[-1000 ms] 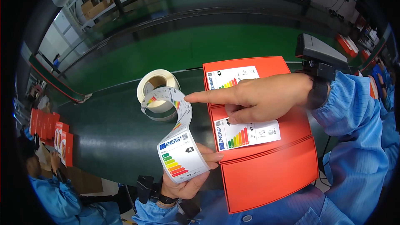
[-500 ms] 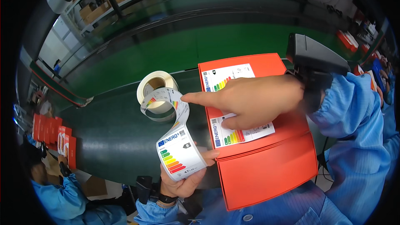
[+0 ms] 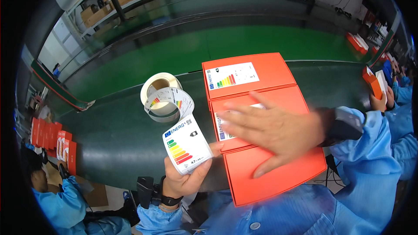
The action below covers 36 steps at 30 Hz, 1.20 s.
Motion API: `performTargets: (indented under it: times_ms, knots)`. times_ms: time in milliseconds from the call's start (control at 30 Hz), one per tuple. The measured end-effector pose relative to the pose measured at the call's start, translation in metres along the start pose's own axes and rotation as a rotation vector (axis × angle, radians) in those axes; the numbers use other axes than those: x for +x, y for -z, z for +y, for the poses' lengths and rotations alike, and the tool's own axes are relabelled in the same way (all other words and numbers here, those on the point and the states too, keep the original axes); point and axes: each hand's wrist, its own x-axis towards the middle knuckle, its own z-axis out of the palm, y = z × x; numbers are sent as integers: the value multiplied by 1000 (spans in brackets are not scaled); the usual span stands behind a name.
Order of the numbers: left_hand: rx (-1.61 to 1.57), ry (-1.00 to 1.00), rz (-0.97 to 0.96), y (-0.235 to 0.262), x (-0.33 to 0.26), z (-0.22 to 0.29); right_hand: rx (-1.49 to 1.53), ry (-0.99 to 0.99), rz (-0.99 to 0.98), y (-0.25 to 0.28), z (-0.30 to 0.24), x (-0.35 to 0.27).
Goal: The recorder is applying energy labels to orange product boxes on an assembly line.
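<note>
My left hand [image 3: 188, 182] pinches the end of a strip of energy labels [image 3: 185, 146], white with coloured rating bars. The strip curls back to a label roll [image 3: 177, 81] standing on the dark bench. Three red boxes lie in a row: a far box [image 3: 275, 70] with a flat label [image 3: 244, 73] on it, a middle box [image 3: 285, 95], and a near box [image 3: 289, 182] with no label visible on top. My right hand [image 3: 278, 131], blurred, lies with fingers spread over the middle box's label [image 3: 220, 129] and hides most of it. A left fingertip reaches the boxes' left edge.
The dark bench [image 3: 113, 126] runs left, with a green strip [image 3: 174, 45] behind it. At the left, a person in blue [image 3: 65, 204] sits by several red boxes [image 3: 45, 137]. Another person's hand [image 3: 379, 102] holds a red box [image 3: 372, 82] at the right.
My right hand has gone from pointing at the strip to lying spread over the middle box's label, moving right and down. The far box's label is now uncovered.
</note>
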Motion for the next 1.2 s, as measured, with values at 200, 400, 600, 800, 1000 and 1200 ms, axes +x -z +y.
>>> performTargets:
  times_ms: [200, 400, 600, 800, 1000, 1200]
  knots:
    - [-120, 44, -33, 6, 2, 4, -150, -161, -94, 19, 22, -24]
    - [39, 29, 36, 5, 3, 21, 416, -30, 497, 26, -14, 35]
    - [208, 32, 105, 4, -13, 28, 837, 72, 463, 8, -23, 65]
    - [-1243, 513, 136, 17, -12, 55, 529, 338, 634, -5, -28, 82]
    - [-1263, 562, 373, 9, -3, 63, -128, 409, 922, -2, -29, 85]
    - [-1188, 398, 359, 14, 8, 60, -183, 453, 838, 2, -28, 70]
